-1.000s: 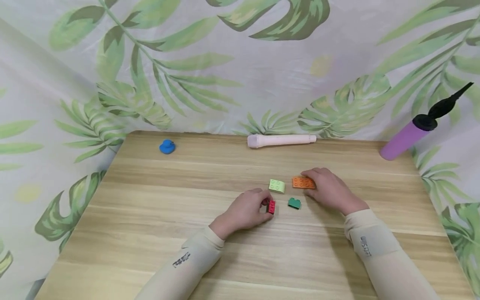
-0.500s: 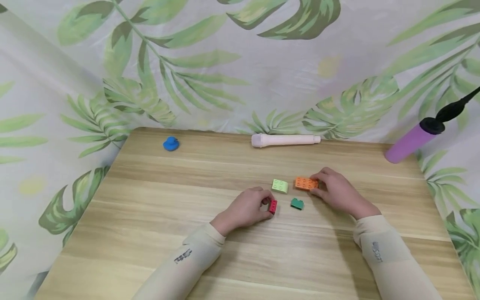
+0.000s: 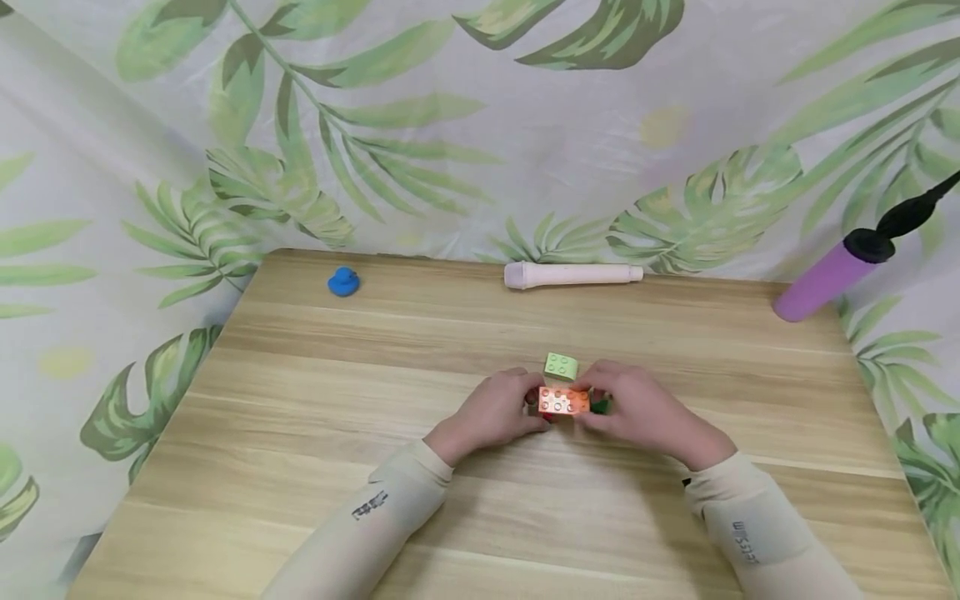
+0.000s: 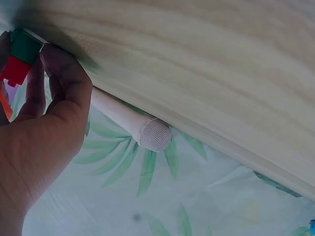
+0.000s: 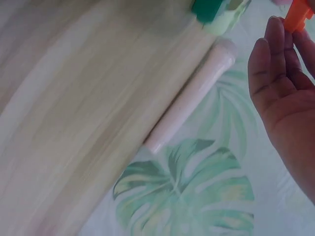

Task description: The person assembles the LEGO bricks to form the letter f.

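Observation:
My left hand (image 3: 491, 417) grips a small stack at the table's middle: a red toy building brick (image 4: 16, 71) on top of a green one (image 4: 25, 45), between fingers and thumb. My right hand (image 3: 637, 410) pinches an orange building brick (image 3: 564, 401), studs up, by its right end. In the head view the orange brick overlaps the red brick and hides most of it. A loose green brick (image 3: 601, 406) lies behind the right fingers, mostly hidden. Just behind the hands a pale green brick (image 3: 561, 367) rests on the table.
A pale pink microphone (image 3: 573, 276) lies along the back edge of the wooden table (image 3: 337, 400). The blue rubber duck (image 3: 343, 282) sits at the back left. A purple hand pump (image 3: 825, 283) with a black handle leans at the back right. Leaf-print cloth hangs behind.
My right hand has lifted the orange brick and carried it left and nearer, over the red brick. The left hand has stayed nearly in place with its stack.

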{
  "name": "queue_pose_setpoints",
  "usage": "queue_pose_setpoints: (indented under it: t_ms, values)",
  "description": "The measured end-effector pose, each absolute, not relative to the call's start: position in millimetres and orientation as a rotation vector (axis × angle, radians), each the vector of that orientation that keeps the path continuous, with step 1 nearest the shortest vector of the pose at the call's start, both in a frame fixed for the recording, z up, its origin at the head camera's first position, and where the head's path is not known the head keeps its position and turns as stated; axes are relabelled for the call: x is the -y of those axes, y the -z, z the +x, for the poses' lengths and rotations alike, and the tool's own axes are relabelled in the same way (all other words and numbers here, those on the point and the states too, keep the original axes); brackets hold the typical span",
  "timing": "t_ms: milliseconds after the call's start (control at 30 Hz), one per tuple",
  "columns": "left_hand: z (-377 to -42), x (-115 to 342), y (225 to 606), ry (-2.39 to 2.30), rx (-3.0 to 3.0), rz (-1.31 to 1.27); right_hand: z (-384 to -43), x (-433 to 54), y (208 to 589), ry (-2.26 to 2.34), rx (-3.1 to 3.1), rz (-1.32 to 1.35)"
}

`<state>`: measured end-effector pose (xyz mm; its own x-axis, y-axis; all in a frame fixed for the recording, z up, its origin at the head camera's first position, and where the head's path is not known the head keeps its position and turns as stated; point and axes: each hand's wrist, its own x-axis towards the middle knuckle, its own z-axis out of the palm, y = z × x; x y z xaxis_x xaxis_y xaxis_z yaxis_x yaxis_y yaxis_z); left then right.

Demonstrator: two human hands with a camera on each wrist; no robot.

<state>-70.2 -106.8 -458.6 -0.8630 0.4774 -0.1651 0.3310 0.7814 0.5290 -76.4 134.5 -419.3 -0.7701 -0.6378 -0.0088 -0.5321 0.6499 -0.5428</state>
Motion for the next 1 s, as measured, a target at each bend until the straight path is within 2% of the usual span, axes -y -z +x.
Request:
queue_pose_setpoints:
  t_ms: [767, 1000]
  values:
    - [-71.3, 105.4, 457.1, -0.697, -2.671, 0.650, -80.7, -126.5, 424.8, 0.751, -2.594, -0.996]
    - [-72.4, 117.5, 446.8, -0.878, -2.600, 0.606, -81.3, -124.4, 427.8, 0.734, -2.600, -1.007]
